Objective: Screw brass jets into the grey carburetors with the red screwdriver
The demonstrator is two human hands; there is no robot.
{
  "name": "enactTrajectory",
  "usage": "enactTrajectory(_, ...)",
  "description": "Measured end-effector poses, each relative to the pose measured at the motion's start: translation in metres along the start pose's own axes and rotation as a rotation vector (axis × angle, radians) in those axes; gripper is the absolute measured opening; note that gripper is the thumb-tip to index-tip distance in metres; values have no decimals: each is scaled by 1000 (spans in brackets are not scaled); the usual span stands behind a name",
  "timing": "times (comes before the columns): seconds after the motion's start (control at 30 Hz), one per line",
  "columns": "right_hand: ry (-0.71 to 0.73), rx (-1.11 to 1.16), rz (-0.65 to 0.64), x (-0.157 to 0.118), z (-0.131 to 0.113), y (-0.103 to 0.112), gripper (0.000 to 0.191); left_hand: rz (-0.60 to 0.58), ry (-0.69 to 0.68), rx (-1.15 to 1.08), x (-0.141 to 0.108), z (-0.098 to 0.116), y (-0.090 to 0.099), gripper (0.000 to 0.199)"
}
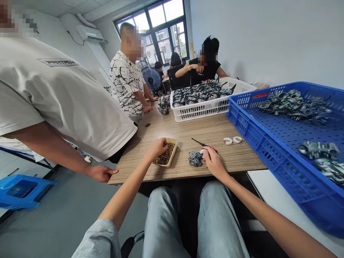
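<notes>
Over a small cream box of brass-coloured screws, my left hand has its fingers pressed together; whatever they pinch is too small to make out. My right hand is at the right side of a grey metal part lying on the table, with its fingers closed on a small white piece against that part. A screwdriver with a dark shaft and a red handle lies behind, its handle partly under my right fingers. Two white curved pieces rest further right.
A blue crate with metal parts stands at the right. Behind the tools is a white crate full of metal parts. A person in a white shirt stands at the left, one hand on the table edge. Other people are beyond the table.
</notes>
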State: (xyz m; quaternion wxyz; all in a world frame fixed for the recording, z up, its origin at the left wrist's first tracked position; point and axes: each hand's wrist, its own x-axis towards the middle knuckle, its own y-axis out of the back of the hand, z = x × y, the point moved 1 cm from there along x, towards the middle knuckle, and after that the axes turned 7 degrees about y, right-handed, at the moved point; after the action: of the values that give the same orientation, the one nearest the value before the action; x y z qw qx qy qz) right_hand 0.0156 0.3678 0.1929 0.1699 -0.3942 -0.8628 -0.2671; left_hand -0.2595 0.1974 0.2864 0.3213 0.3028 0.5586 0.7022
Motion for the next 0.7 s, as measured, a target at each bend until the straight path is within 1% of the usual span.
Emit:
enactTrajectory(0.13,-18,-2,-19,-1,2,0,43,15,-7,-57,4,-6,7,12)
enactTrajectory(0.27,-61,11,-41,-3,3,1,46,-11,-48,-128,2,-15,17,14)
enactTrajectory(0.37,-118,40,-65,-5,2,3,48,-43,-88,-103,-4,-22,24,14)
enactTrajectory(0.5,-187,59,-75,-6,-3,5,49,-119,-126,-37,-14,-30,30,18)
enactTrajectory(0.7,-225,7,-77,-9,-9,7,46,-182,-132,-15,-28,-36,38,24)
